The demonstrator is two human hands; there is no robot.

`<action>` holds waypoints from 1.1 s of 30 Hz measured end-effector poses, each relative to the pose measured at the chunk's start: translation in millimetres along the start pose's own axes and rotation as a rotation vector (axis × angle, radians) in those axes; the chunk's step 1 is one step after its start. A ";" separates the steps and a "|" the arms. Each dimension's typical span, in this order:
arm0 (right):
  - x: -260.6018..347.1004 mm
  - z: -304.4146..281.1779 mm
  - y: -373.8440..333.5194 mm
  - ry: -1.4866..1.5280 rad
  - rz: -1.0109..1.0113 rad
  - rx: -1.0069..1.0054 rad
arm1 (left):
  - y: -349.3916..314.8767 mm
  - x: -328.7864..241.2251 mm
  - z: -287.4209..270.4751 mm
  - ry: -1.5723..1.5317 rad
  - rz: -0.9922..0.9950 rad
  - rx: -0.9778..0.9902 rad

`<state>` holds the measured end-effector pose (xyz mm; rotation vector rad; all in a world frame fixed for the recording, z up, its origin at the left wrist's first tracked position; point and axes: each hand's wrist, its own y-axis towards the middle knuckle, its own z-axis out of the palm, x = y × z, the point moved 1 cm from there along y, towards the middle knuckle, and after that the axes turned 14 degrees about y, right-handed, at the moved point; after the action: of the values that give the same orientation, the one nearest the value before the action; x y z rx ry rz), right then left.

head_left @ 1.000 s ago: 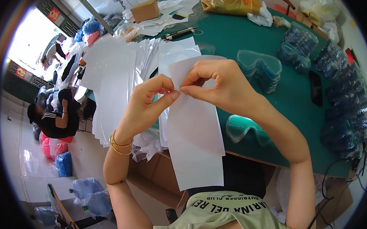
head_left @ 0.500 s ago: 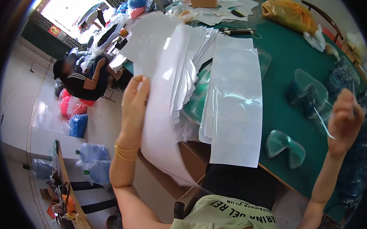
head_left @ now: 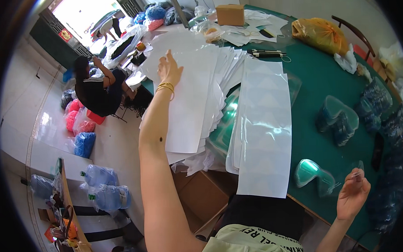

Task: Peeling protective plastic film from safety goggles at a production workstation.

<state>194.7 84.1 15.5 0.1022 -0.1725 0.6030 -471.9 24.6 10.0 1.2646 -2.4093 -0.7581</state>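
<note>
Close to the body, an open cardboard box (head_left: 201,192) sits below and left of the white strip stack (head_left: 263,124), which lies on the green table (head_left: 310,122). Right of the strip stack, the right hand (head_left: 353,196) is raised, its fingers bent in and pinching a clear film (head_left: 360,165) whose outline is hard to make out. Between that hand and the strip stack lies a clear goggle-shaped piece (head_left: 307,170). Left of the strip stack spread broad white sheets (head_left: 187,108); over their far part is the left hand (head_left: 169,71), fingers loosely apart, well away from the other hand. Whether it touches the top sheet, I cannot tell. Beyond the strip stack lie dark pens (head_left: 266,54).
</note>
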 end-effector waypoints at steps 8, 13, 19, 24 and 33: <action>-27.7 16.0 6.9 -0.541 -0.244 0.018 | -168.4 -132.1 -211.6 -1.301 0.493 0.526; -103.5 39.2 16.7 -1.038 -0.289 0.216 | -269.3 -169.2 -241.5 -1.785 0.553 1.005; -110.9 46.7 -0.9 -1.534 -0.362 0.397 | -316.4 -197.8 -242.0 -2.160 0.171 1.173; -94.3 34.5 -14.6 -1.372 -0.446 0.280 | -330.7 -197.3 -240.6 -2.212 -0.077 1.320; -49.5 20.3 -40.7 -1.217 -0.004 0.074 | -327.4 -166.1 -252.0 -2.285 0.158 1.590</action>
<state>175.2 20.4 24.2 0.5372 -1.3256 0.4751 -36.4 -68.6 17.0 0.1963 0.9336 -0.1635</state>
